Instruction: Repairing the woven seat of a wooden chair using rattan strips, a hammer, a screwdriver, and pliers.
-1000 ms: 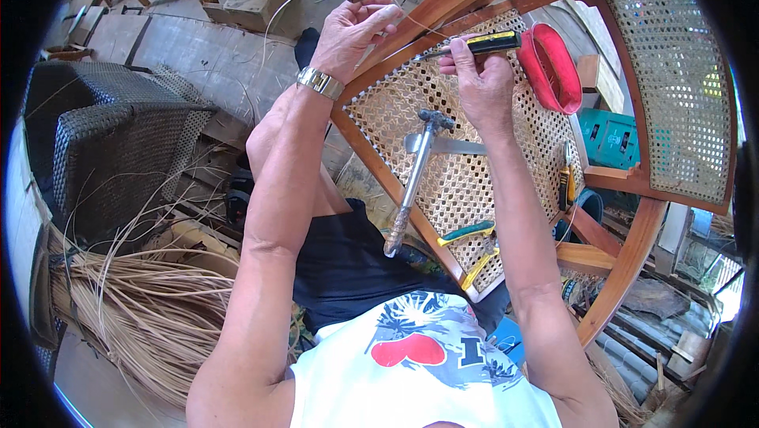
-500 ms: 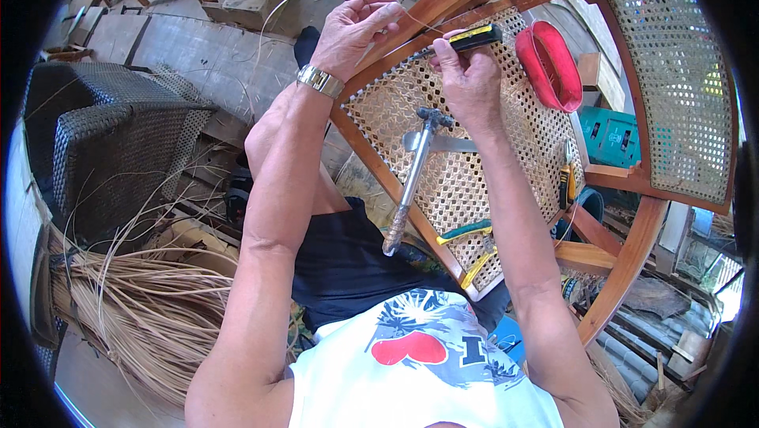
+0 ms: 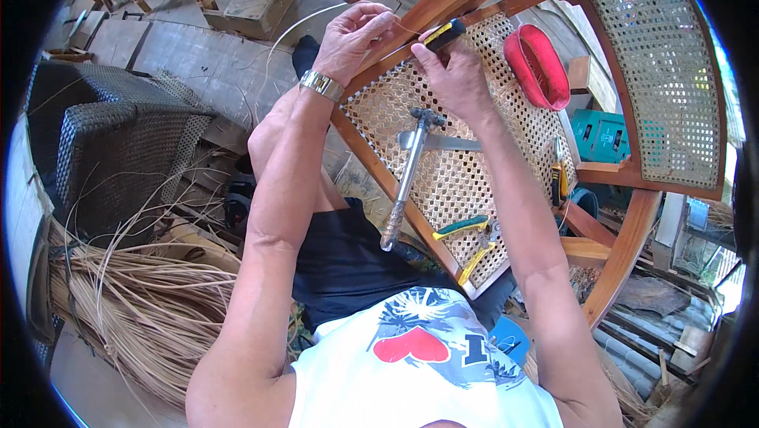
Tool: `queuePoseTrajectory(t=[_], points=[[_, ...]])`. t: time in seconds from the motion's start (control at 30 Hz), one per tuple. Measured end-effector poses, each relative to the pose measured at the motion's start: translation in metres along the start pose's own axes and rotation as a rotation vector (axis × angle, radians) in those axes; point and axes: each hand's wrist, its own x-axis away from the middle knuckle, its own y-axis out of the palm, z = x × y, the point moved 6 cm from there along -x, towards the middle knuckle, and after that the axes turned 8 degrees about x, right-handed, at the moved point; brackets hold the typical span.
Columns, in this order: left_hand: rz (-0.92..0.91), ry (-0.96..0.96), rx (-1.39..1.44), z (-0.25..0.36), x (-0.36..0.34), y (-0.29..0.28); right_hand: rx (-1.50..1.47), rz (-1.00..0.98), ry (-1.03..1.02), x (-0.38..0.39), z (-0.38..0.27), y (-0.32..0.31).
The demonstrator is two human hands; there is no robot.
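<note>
Wooden chair (image 3: 522, 131), fitted with woven cane, is filling the space in front of us, its cane seat (image 3: 455, 183) spreading below our hands and its framed cane back panel (image 3: 664, 72) standing off to the right. To our left we are seeing a dark woven piece of furniture (image 3: 111, 139), and nearer to us a thick bundle of pale strands (image 3: 150, 301) is lying with loose ends straying out. A metal hammer (image 3: 412, 179) is lying over a flat metal strip (image 3: 455, 144) on the seat, its handle reaching past the wooden rail toward our lap. Near the seat's far right edge, a red container (image 3: 538, 64) is resting.

Our right hand (image 3: 458, 84) is wrapping closed around a tool with a black-and-yellow handle (image 3: 445, 35), above the far part of the seat; the tool's working end is hiding from us. Our left hand (image 3: 353, 36) is pinching thumb against fingers just beside the right one. Green-and-yellow handled pliers (image 3: 462, 226) are lying spread near the seat's close corner, and yellow-and-black handled pliers (image 3: 560, 175) are lying by its right edge. Thinnest of all, a fine strand (image 3: 407, 30) is running from our left fingertips toward our right hand.
</note>
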Motion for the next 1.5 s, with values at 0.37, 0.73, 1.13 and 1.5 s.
queuePoseTrajectory(t=[0.37, 0.73, 1.13, 1.5], points=[[-0.142, 0.193, -0.124, 0.026, 0.006, 0.012, -0.23, 0.25, 0.108, 0.003, -0.002, -0.041], [0.239, 0.003, -0.362, 0.017, 0.003, -0.026, -0.312, 0.145, 0.252, 0.006, 0.032, 0.001], [0.277, -0.035, -0.304, 0.011, 0.003, -0.034, -0.299, 0.139, 0.264, 0.003, 0.032, 0.005], [0.215, -0.055, -0.187, 0.005, 0.001, -0.024, 0.126, 0.235, -0.258, 0.024, -0.006, 0.024]])
